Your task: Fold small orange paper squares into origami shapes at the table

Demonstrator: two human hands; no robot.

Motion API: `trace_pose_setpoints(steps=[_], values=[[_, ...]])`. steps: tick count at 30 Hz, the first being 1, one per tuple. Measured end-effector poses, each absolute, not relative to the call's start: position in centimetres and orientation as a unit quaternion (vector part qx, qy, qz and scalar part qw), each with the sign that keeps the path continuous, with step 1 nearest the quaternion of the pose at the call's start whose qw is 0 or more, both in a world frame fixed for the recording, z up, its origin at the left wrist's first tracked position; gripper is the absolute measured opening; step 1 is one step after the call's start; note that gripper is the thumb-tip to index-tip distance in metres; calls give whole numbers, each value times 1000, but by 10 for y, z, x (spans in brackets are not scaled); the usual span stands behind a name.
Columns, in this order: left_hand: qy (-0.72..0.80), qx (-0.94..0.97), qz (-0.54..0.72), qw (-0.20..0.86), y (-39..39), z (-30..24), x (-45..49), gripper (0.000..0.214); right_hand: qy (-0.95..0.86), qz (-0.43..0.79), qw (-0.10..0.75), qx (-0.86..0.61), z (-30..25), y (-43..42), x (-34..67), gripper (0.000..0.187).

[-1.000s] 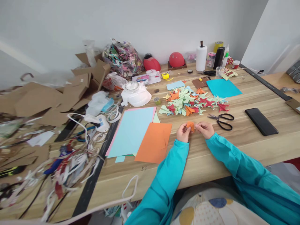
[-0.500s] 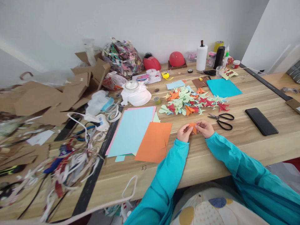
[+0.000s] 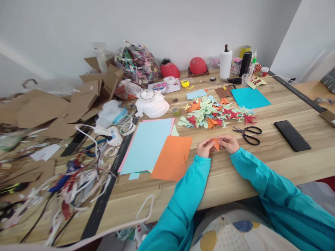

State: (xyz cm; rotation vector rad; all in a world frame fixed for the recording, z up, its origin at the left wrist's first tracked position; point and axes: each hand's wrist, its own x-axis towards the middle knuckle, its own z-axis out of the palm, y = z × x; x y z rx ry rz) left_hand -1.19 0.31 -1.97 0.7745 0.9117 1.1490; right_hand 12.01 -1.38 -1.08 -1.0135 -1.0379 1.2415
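My left hand (image 3: 204, 148) and my right hand (image 3: 229, 143) meet over the wooden table (image 3: 261, 167), both pinching a small folded orange paper piece (image 3: 216, 143) between their fingertips. Both arms wear teal sleeves. Just beyond the hands lies a pile of folded paper shapes (image 3: 214, 113) in green, red and orange. Black scissors (image 3: 248, 134) rest to the right of my right hand. An orange sheet (image 3: 172, 157) lies flat left of my left hand, overlapping a light blue sheet (image 3: 148, 144).
A black phone (image 3: 291, 135) lies at the right. A teal sheet (image 3: 249, 97), paper towel roll (image 3: 225, 62), red domes and bottles stand at the back. Cardboard scraps (image 3: 52, 109), tangled strips and a white bowl (image 3: 151, 104) crowd the left side.
The hands have drawn slightly together and the orange piece has turned between the fingers, now showing a pointed tip. Everything else has stayed put.
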Motion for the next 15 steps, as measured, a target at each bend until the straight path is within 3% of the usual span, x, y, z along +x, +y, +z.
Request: trace_pose_setpoints(steps=[9,15], values=[[385,337,504,696,0,-10,-17,22,-447,520,583,-436,-8,-15,122,14],[376,334,499,705,-1,-8,-14,36,-455,496,591,-444,-7,-15,123,14]])
